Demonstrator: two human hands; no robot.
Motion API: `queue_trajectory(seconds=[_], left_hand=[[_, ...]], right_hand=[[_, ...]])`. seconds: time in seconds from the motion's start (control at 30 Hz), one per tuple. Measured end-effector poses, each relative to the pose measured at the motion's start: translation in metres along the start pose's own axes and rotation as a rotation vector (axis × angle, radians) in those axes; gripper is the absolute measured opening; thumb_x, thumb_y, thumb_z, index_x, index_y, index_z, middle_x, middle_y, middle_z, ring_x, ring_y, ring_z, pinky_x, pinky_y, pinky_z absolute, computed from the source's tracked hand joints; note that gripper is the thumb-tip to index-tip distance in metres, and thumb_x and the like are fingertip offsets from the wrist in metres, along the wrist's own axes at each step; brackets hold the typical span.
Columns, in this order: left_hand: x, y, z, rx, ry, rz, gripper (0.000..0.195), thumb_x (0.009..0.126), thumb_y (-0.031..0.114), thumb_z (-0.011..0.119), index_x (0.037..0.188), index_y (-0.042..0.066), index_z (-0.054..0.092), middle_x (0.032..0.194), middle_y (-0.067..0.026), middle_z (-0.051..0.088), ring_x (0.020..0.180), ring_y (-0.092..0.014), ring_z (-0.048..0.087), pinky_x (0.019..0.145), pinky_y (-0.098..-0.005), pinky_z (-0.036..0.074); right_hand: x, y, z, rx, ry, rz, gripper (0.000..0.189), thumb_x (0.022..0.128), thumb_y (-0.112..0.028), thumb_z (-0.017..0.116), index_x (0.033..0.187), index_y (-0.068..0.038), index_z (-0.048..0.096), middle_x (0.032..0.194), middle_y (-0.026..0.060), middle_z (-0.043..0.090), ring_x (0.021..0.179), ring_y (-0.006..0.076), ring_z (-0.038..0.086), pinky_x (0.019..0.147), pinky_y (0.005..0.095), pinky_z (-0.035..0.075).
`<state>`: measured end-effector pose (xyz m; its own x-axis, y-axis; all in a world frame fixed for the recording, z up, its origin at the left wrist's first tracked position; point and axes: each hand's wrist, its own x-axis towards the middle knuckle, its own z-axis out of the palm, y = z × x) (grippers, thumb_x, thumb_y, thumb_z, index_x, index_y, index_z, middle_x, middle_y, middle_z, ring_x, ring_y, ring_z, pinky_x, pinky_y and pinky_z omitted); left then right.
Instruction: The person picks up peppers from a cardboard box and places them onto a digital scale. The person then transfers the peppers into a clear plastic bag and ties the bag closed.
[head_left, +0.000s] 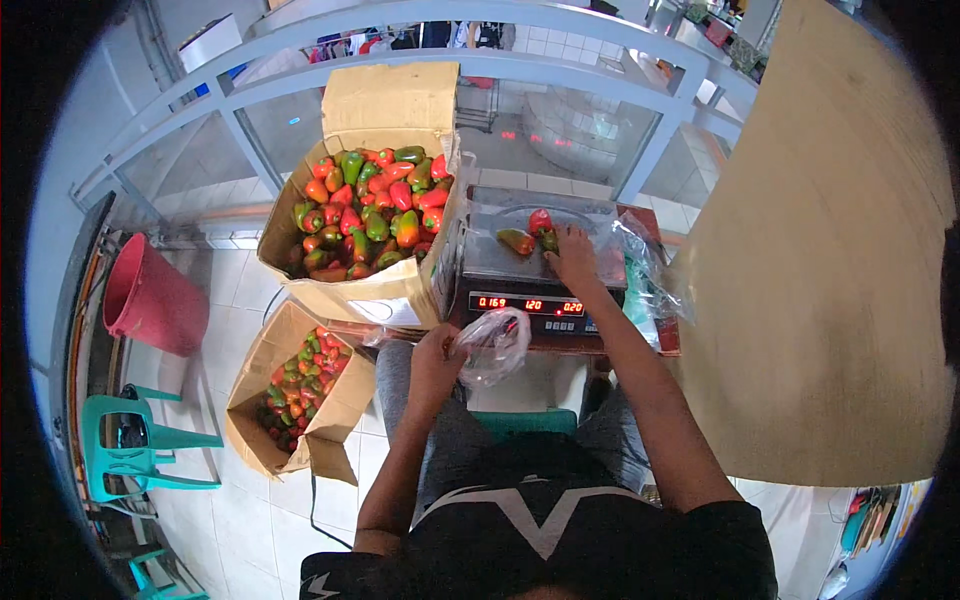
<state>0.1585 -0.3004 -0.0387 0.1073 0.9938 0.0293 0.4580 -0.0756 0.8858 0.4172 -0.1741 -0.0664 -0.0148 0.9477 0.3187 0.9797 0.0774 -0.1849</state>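
Note:
My left hand (436, 367) pinches the rim of a clear plastic bag (495, 349), which hangs open-mouthed in front of the digital scale (536, 304). On the scale's metal pan (487, 206) lie a red bell pepper (539, 220), an orange-green pepper (516, 241) and a dark green pepper (550, 241). My right hand (576, 259) reaches over the pan, thumb and fingers around the dark green pepper; its palm side is hidden. Red digits glow on the scale's display. Left of the scale, a large cardboard box (352, 300) holds many red, green and orange peppers (375, 210).
A second cardboard box (247, 397) of peppers stands lower on the tiled floor. Further left are a red bucket (169, 307) and a green plastic chair (120, 450). Clear plastic bags (656, 262) lie right of the scale, beside a tall tan panel (817, 262). A metal-framed glass railing (450, 64) runs behind.

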Motion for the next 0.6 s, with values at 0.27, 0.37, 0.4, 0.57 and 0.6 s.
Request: queue_trajectory(seconds=[0.27, 0.37, 0.4, 0.57, 0.6], left_hand=[[0.016, 0.006, 0.01, 0.082, 0.053, 0.181, 0.017, 0.064, -0.002, 0.054, 0.08, -0.001, 0.05, 0.079, -0.019, 0.052, 0.078, -0.036, 0.052, 0.067, -0.0388, 0.041], [0.022, 0.007, 0.017, 0.094, 0.079, 0.164, 0.016, 0.064, -0.002, 0.054, 0.08, -0.001, 0.05, 0.079, -0.0193, 0.051, 0.078, -0.037, 0.051, 0.067, -0.0403, 0.04], [0.022, 0.005, 0.014, 0.125, 0.064, 0.148, 0.016, 0.064, -0.002, 0.054, 0.08, -0.001, 0.05, 0.079, -0.0195, 0.051, 0.079, -0.038, 0.051, 0.068, -0.0404, 0.04], [0.029, -0.001, 0.019, 0.106, 0.013, 0.194, 0.018, 0.062, -0.004, 0.054, 0.08, -0.002, 0.05, 0.078, -0.0188, 0.051, 0.078, -0.037, 0.051, 0.069, -0.0394, 0.041], [0.031, 0.003, 0.019, 0.075, -0.017, 0.223, 0.019, 0.062, -0.005, 0.054, 0.08, -0.002, 0.05, 0.078, -0.0182, 0.051, 0.078, -0.036, 0.051, 0.069, -0.0386, 0.041]], right_hand=[[0.005, 0.024, 0.007, 0.174, 0.04, 0.028, 0.049, 0.061, -0.013, 0.066, 0.104, -0.005, 0.045, 0.092, 0.0153, 0.053, 0.083, 0.0311, 0.055, 0.072, 0.0385, 0.046], [-0.002, 0.043, -0.002, 0.659, 0.093, 0.203, 0.054, 0.062, -0.016, 0.068, 0.109, -0.005, 0.045, 0.094, 0.0135, 0.054, 0.079, 0.0285, 0.057, 0.073, 0.0367, 0.047], [-0.007, 0.032, -0.012, 0.666, 0.083, 0.194, 0.054, 0.062, -0.016, 0.068, 0.109, -0.005, 0.045, 0.094, 0.0135, 0.054, 0.079, 0.0285, 0.057, 0.073, 0.0367, 0.047], [-0.07, -0.033, -0.112, 1.356, -0.258, 0.032, 0.051, 0.067, -0.021, 0.069, 0.112, -0.007, 0.048, 0.101, 0.009, 0.054, 0.093, 0.0236, 0.053, 0.085, 0.0347, 0.04], [-0.076, -0.035, -0.111, 1.355, -0.25, 0.033, 0.051, 0.067, -0.021, 0.069, 0.112, -0.007, 0.048, 0.101, 0.009, 0.054, 0.093, 0.0236, 0.053, 0.085, 0.0347, 0.04]])
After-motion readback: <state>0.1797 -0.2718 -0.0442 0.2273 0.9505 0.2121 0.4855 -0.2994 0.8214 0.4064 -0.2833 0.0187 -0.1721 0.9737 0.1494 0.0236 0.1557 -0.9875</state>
